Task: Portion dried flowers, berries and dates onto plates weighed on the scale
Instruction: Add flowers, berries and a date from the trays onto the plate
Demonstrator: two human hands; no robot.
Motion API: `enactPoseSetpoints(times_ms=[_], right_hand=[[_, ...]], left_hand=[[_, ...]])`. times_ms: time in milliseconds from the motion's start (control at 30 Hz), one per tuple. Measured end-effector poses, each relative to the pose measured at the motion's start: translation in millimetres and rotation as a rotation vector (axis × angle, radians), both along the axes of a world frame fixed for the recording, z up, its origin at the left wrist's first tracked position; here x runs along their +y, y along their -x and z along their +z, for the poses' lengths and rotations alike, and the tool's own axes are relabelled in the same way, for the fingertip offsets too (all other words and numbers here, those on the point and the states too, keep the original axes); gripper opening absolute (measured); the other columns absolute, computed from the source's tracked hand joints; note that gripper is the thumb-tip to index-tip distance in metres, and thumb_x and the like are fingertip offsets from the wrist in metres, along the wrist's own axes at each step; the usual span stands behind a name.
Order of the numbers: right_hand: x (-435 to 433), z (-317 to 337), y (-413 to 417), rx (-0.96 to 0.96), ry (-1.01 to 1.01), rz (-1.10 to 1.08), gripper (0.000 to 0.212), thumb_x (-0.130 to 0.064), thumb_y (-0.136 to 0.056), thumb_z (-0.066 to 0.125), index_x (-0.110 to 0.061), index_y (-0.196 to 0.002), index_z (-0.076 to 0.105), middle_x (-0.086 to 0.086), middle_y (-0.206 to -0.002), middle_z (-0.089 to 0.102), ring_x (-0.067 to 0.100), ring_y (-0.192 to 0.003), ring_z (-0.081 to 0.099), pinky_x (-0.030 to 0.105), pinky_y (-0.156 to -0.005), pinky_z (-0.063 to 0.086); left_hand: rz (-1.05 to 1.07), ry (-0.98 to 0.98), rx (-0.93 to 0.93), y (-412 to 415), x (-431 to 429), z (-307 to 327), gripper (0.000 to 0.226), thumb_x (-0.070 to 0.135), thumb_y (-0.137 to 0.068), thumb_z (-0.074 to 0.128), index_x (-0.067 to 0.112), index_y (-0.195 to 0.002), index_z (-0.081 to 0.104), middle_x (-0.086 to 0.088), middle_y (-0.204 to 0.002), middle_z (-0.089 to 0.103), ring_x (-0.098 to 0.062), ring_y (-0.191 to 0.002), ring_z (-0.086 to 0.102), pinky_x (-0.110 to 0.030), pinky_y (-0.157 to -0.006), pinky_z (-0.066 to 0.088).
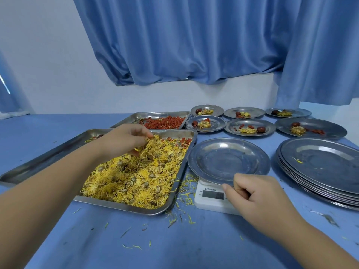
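Over tray [124, 207], left grip [124, 139] pinching dried flowers [136, 177]

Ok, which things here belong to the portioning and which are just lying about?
Job: flowers; flower tray; berry tray; plate on scale; plate stack; filled plates.
Lying about: loose petals; curtain.

Shiny metal plate [229, 162] on a white plastic scale [211, 200]; matt blue cloth table [174, 245].
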State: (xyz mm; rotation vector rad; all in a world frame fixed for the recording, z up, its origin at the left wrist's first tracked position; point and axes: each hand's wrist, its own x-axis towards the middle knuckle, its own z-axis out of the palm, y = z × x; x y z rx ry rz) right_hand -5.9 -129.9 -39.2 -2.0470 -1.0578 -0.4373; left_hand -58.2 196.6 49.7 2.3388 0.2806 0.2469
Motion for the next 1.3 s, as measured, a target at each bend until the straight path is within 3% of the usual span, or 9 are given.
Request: enactPoseSetpoints(times_ms=[167, 433, 533, 667, 800, 933, 1000, 1167, 1300], right_hand=[[-2, 3, -4, -0.005, -0.014, -0.024, 0.052, -0.021, -0.083, 0.068, -0.021, -0.055, 0.024, -0.003, -0.048, 0.033, 0.014, -0.047, 0.031, 0.024, -0.046, 0.022], [-16, 15, -21, 0.025, -0.161, -0.165, 0.049, -0.021, -0.081, 0.064, -0.018, -0.053, 0.024, -0.002, -0.046, 0.027, 0.012, -0.045, 0.027, 0.023, -0.046, 0.024], [-20, 15, -26, 0.034, -0.177, -0.196, 0.048, -0.021, -0.082, 0.064, -0.015, -0.053, 0.026, -0.001, -0.046, 0.028, 0.013, -0.046, 0.028, 0.027, -0.046, 0.026], [-21, 15, -29, 0.022, -0.173, -0.186, 0.047, -0.023, -0.083, 0.063, -0.017, -0.053, 0.027, -0.002, -0.046, 0.027, 0.013, -0.046, 0.029, 0.031, -0.045, 0.028], [-20, 16, -28, 0.015, -0.177, -0.167, 0.048, -0.023, -0.083, 0.062, -0.019, -0.053, 0.026, -0.001, -0.046, 0.027, 0.013, -0.045, 0.030, 0.034, -0.045, 0.029], [-18, 15, -25, 0.019, -0.176, -0.147, 0.049, -0.021, -0.084, 0.063, -0.018, -0.054, 0.025, 0.002, -0.047, 0.027, 0.013, -0.045, 0.028, 0.036, -0.045, 0.030], [-16, 14, -23, 0.013, -0.167, -0.142, 0.050, -0.021, -0.084, 0.064, -0.020, -0.054, 0.023, 0.001, -0.048, 0.027, 0.014, -0.046, 0.028, 0.036, -0.045, 0.030], [-5, 9, -7, -0.061, -0.091, -0.080, 0.049, -0.028, -0.084, 0.060, -0.024, -0.055, 0.021, -0.002, -0.049, 0.029, 0.017, -0.049, 0.032, 0.031, -0.045, 0.028], [20, 10, 10, -0.199, 0.003, 0.001, 0.040, -0.038, -0.088, 0.050, -0.024, -0.058, 0.028, -0.007, -0.049, 0.029, 0.015, -0.047, 0.033, 0.033, -0.042, 0.033]], left_hand=[[-0.058, 0.101, -0.073, -13, -21, 1, 0.024, 0.011, -0.093, 0.059, 0.032, -0.100, 0.069, 0.013, -0.066, 0.062, 0.000, -0.060, 0.059, -0.018, -0.062, 0.051], [-0.255, 0.077, -0.120, -66, -108, -16, 0.021, 0.016, -0.088, 0.067, 0.033, -0.100, 0.069, 0.008, -0.091, 0.070, 0.000, -0.075, 0.066, -0.014, -0.064, 0.051], [-0.297, 0.016, -0.094, -89, -132, -25, 0.023, 0.013, -0.085, 0.068, 0.030, -0.101, 0.068, 0.011, -0.097, 0.069, 0.000, -0.075, 0.066, -0.020, -0.068, 0.053], [-0.311, -0.081, 0.014, -106, -142, -31, 0.020, 0.016, -0.087, 0.066, 0.028, -0.104, 0.067, 0.007, -0.099, 0.072, -0.017, -0.093, 0.069, -0.039, -0.089, 0.055], [-0.278, -0.135, 0.038, -110, -136, -28, 0.018, 0.021, -0.092, 0.059, 0.030, -0.106, 0.066, 0.005, -0.101, 0.071, -0.014, -0.069, 0.066, -0.027, -0.067, 0.054], [-0.210, -0.120, -0.014, -108, -127, -23, 0.024, 0.018, -0.092, 0.056, 0.028, -0.110, 0.067, 0.012, -0.108, 0.069, -0.012, -0.099, 0.067, -0.021, -0.076, 0.052], [-0.211, -0.054, -0.031, -105, -122, -20, 0.020, 0.021, -0.093, 0.058, 0.030, -0.108, 0.068, 0.013, -0.107, 0.069, -0.005, -0.092, 0.068, -0.015, -0.071, 0.046], [-0.191, 0.115, -0.054, -85, -99, -20, 0.019, 0.022, -0.095, 0.056, 0.031, -0.107, 0.068, 0.012, -0.099, 0.074, -0.009, -0.084, 0.072, -0.028, -0.076, 0.054], [-0.124, 0.076, -0.077, -59, -66, -23, 0.019, 0.024, -0.095, 0.057, 0.035, -0.106, 0.068, 0.016, -0.097, 0.073, -0.008, -0.086, 0.071, -0.032, -0.079, 0.056]])
